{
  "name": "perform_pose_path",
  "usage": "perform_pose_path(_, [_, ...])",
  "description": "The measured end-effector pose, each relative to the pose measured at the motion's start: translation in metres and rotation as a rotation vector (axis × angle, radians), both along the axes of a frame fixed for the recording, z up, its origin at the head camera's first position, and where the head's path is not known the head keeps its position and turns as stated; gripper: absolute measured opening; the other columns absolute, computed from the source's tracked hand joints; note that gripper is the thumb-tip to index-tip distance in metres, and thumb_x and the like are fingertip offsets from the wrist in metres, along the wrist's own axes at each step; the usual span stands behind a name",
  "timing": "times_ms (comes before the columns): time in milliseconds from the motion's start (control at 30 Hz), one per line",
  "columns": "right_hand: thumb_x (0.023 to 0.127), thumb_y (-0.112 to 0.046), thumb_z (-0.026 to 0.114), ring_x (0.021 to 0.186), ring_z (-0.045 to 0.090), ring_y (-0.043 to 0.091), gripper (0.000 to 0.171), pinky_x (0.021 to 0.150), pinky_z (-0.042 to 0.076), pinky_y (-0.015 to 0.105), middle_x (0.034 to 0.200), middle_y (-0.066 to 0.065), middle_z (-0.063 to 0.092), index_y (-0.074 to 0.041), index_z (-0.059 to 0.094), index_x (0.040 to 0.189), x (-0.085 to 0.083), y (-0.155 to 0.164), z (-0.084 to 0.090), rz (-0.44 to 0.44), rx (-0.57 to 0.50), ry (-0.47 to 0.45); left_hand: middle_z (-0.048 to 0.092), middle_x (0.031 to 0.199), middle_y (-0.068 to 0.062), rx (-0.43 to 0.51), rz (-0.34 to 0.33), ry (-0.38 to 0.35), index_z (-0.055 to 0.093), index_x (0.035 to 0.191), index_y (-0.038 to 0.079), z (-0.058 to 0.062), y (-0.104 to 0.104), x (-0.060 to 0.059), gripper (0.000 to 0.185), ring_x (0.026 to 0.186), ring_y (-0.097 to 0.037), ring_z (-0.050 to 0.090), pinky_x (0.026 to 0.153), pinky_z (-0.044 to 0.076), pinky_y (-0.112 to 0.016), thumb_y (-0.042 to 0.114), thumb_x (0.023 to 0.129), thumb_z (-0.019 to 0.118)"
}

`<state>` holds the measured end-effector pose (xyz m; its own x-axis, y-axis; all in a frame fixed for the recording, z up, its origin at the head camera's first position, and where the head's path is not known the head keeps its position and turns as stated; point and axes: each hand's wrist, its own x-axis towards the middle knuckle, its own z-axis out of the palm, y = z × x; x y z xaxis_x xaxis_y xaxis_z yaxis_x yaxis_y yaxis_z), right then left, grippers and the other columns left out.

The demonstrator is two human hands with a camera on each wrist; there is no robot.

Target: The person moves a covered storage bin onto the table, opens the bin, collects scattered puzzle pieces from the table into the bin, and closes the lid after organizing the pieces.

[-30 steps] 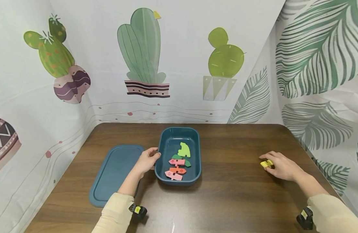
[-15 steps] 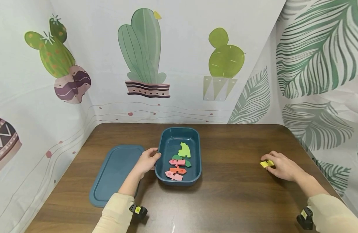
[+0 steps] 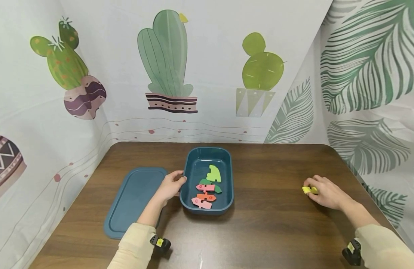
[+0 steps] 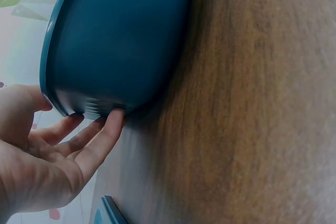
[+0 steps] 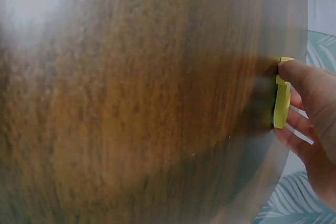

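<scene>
My left hand (image 3: pixel 170 185) holds the left side of a dark teal storage box (image 3: pixel 227 203), thumb at the rim. In the left wrist view its fingertips touch the outer wall (image 4: pixel 121 40). Inside the box lie a light green notched piece (image 3: pixel 214 174), a dark green piece (image 3: pixel 218 189), a pink arrow-shaped piece (image 3: pixel 207 188), an orange one (image 3: pixel 210 197) and a pale pink one (image 3: pixel 202 203). Far to the right, my right hand (image 3: pixel 328 193) pinches a small yellow notched piece (image 3: pixel 309 190) at the tabletop, partly hidden by the fingers; the right wrist view shows its edge (image 5: pixel 282 103).
A teal lid (image 3: pixel 136 201) lies flat left of the box, partly behind my left forearm. The brown wooden table (image 3: pixel 267 224) spans between the hands. A white cloth (image 3: pixel 213 74) printed with cacti and leaves hangs behind the table.
The right fingers have drawn in slightly around the yellow piece, and it has turned a little. The left hand, the box and its pieces stay put.
</scene>
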<state>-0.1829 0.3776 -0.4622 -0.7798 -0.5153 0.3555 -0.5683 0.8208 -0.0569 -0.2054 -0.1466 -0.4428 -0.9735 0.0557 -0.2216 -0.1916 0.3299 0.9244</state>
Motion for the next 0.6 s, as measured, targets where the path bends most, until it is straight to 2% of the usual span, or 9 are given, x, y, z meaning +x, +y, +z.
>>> perform_pose_path(133, [0.061, -0.007, 0.077, 0.063, 0.041, 0.008, 0.03, 0.054, 0.038, 0.029, 0.074, -0.008, 0.048, -0.017, 0.056, 0.081, -0.0011, -0.0006, -0.0015, 0.009, -0.006, 0.02, 0.059, 0.115, -0.016, 0.0, 0.003, -0.003, 0.048, 0.13, 0.005, 0.0001, 0.0, 0.0002, 0.04, 0.082, -0.021, 0.065, 0.065, 0.056, -0.037, 0.02, 0.092, 0.053])
perform_pose_path(600, [0.064, -0.007, 0.076, 0.065, 0.041, 0.008, 0.03, 0.056, 0.038, 0.031, 0.076, -0.009, 0.045, -0.016, 0.055, 0.084, 0.0004, -0.0017, 0.0007, 0.01, 0.008, -0.013, 0.058, 0.117, -0.016, -0.004, 0.002, -0.006, 0.048, 0.13, 0.006, -0.0003, 0.001, -0.0002, 0.04, 0.084, -0.022, 0.064, 0.066, 0.056, -0.038, 0.02, 0.092, 0.053])
